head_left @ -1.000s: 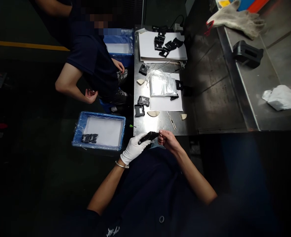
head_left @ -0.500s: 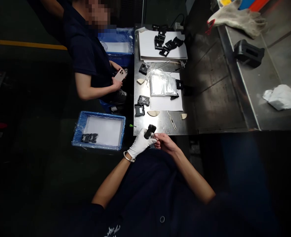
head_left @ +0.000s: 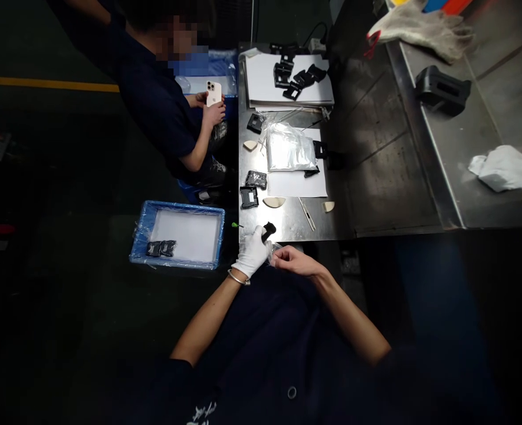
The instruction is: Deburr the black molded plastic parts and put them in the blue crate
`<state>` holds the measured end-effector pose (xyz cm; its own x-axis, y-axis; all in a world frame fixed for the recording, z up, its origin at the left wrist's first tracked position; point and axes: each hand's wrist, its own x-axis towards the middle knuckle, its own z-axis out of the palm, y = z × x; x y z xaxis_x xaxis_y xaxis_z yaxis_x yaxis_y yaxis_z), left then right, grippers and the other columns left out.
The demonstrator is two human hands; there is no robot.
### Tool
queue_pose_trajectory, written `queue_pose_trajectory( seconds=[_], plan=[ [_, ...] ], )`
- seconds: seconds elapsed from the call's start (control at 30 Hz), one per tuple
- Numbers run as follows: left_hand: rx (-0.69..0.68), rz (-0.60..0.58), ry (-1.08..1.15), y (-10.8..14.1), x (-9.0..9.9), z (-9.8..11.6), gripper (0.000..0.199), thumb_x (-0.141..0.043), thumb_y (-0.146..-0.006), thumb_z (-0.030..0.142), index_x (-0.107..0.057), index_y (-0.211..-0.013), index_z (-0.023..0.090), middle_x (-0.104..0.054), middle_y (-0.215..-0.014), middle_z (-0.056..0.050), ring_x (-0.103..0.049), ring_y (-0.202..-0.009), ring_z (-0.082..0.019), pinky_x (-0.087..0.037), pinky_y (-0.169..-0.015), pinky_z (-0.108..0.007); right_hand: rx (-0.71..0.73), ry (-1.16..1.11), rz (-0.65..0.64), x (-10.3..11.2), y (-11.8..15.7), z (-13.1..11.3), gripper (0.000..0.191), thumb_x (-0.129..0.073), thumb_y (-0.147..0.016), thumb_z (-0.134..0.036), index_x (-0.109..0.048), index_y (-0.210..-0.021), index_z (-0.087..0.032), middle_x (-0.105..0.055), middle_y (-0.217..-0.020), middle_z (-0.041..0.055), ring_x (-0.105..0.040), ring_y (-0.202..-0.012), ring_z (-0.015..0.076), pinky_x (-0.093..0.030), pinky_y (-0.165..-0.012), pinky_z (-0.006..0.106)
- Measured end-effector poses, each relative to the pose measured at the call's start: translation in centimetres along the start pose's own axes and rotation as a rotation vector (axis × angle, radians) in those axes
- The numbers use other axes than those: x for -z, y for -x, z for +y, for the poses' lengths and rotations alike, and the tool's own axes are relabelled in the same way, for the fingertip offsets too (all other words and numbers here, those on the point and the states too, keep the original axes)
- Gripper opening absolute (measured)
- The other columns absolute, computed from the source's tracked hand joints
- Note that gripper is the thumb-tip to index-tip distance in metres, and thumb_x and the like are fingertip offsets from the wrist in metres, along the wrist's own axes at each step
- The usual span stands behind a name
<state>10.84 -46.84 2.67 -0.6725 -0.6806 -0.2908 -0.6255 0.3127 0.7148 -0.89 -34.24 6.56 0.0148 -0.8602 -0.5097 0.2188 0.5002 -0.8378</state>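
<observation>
My left hand (head_left: 252, 254), in a white glove, is closed around a black plastic part (head_left: 268, 229) at the table's near edge. Bare and pinched, my right hand (head_left: 296, 261) grips a piece of clear plastic film (head_left: 272, 252) beside the glove. Most of the part is hidden by the gloved fingers. Just beyond lie a slim metal utility knife (head_left: 307, 213), a beige half-round piece (head_left: 273, 202) and a smaller beige wedge (head_left: 328, 206). A black part with a white label (head_left: 249, 198) sits at the table's left edge, with a film-wrapped black part (head_left: 256, 179) behind it.
A silvery plastic bag (head_left: 291, 149) rests on white paper. Several black parts (head_left: 292, 88) lie on a stack of white sheets (head_left: 261, 88) at the back. Left stands a blue crate (head_left: 220, 236); a co-worker (head_left: 154, 106) holds a phone (head_left: 214, 93). A steel ledge (head_left: 446, 195) rises right.
My left hand has turned the black part, so less of it shows. My right hand has moved slightly down, with clear film stretching from the glove. The co-worker has raised the phone.
</observation>
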Motion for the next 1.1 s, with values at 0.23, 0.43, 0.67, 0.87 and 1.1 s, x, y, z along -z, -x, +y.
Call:
queue_pose_trajectory(
  seconds=[0.23, 0.43, 0.67, 0.87, 1.1],
  plan=[
    [0.072, -0.031, 0.057, -0.5, -0.1, -1.0, 0.026, -0.07, -0.079, 0.038, -0.062, -0.095, 0.019, -0.069, -0.08, -0.007, -0.067, -0.073, -0.023, -0.049, -0.067, -0.031, 0.151, 0.214, 0.682, 0.5, -0.6, 1.0, 0.02, -0.059, -0.085, -0.035, -0.05, -0.073, -0.021, -0.052, -0.072, -0.0015, -0.044, -0.065, 0.0122, -0.034, -0.061, 0.025],
    [0.063, -0.038, 0.143, -0.1, -1.1, -0.5, 0.03, -0.07, -0.08, 0.045, -0.06, -0.09, 0.019, -0.067, -0.074, -0.004, -0.064, -0.069, -0.021, -0.048, -0.066, -0.031, 0.158, 0.196, 0.784, 0.1, -2.1, 2.2, 0.022, -0.064, -0.08, -0.041, -0.058, -0.086, -0.02, -0.057, -0.069, -0.0014, -0.053, -0.061, 0.0135, -0.041, -0.06, 0.027],
    [-0.018, -0.074, 0.379, 0.0, 0.7, -0.9, 0.034, -0.053, -0.092, 0.05, -0.054, -0.099, 0.016, -0.07, -0.084, -0.005, -0.065, -0.072, -0.014, -0.054, -0.075, -0.03, 0.07, 0.091, 0.846, 2.7, -2.3, 3.8, 0.018, -0.065, -0.074, -0.036, -0.058, -0.073, -0.019, -0.056, -0.057, -0.003, -0.054, -0.05, 0.011, -0.041, -0.049, 0.023],
    [-0.149, -0.287, 0.591, 2.5, 2.2, 0.1, 0.035, -0.059, -0.091, 0.044, -0.059, -0.113, 0.017, -0.074, -0.104, -0.008, -0.069, -0.078, -0.014, -0.058, -0.084, -0.033, 0.033, 0.014, 0.836, 2.8, -1.8, 3.9, 0.015, -0.068, -0.072, -0.031, -0.06, -0.072, -0.017, -0.059, -0.054, -0.0019, -0.054, -0.046, 0.0102, -0.042, -0.045, 0.021],
    [-0.276, -0.306, 0.378, 2.5, 1.3, 0.2, 0.035, -0.058, -0.094, 0.038, -0.064, -0.121, 0.018, -0.073, -0.115, -0.008, -0.069, -0.107, -0.022, -0.053, -0.1, -0.038, 0.038, -0.095, 0.754, 1.8, -1.7, 3.1, 0.016, -0.068, -0.073, -0.032, -0.06, -0.073, -0.017, -0.058, -0.052, -0.0015, -0.052, -0.045, 0.0098, -0.043, -0.044, 0.022]
  ],
)
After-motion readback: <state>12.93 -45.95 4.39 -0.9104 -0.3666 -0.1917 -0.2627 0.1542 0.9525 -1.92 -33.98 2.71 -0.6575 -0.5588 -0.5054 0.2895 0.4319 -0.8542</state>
